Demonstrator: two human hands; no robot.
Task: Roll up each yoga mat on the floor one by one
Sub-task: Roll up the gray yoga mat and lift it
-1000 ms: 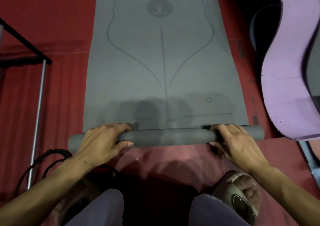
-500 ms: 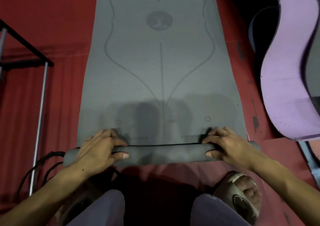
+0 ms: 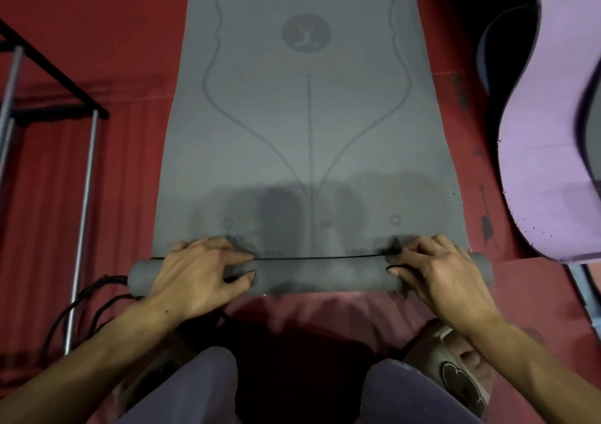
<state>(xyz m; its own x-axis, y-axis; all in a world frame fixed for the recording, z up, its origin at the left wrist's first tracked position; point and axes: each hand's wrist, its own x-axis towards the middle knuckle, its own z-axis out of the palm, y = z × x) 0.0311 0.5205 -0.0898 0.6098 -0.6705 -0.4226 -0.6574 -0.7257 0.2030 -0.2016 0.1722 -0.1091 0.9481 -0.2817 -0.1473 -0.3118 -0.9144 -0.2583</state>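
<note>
A grey yoga mat (image 3: pixel 305 150) with printed alignment lines and a round logo lies flat on the red floor, stretching away from me. Its near end is wound into a thin roll (image 3: pixel 322 275) lying crosswise in front of my knees. My left hand (image 3: pixel 198 274) grips the roll near its left end, fingers curled over the top and thumb on the near side. My right hand (image 3: pixel 435 270) grips it near the right end the same way. A second mat (image 3: pixel 553 124), lilac, lies wavy at the right edge.
A black and metal frame (image 3: pixel 81 163) stands on the floor to the left. Black cords (image 3: pixel 91 300) trail by the roll's left end. My knees and slippered feet (image 3: pixel 455 378) are just behind the roll. A dark patch of floor shows at the upper right.
The roll has turned a little and a dark seam now shows along its top edge. Both hands stay on it, fingers shifted forward over the roll.
</note>
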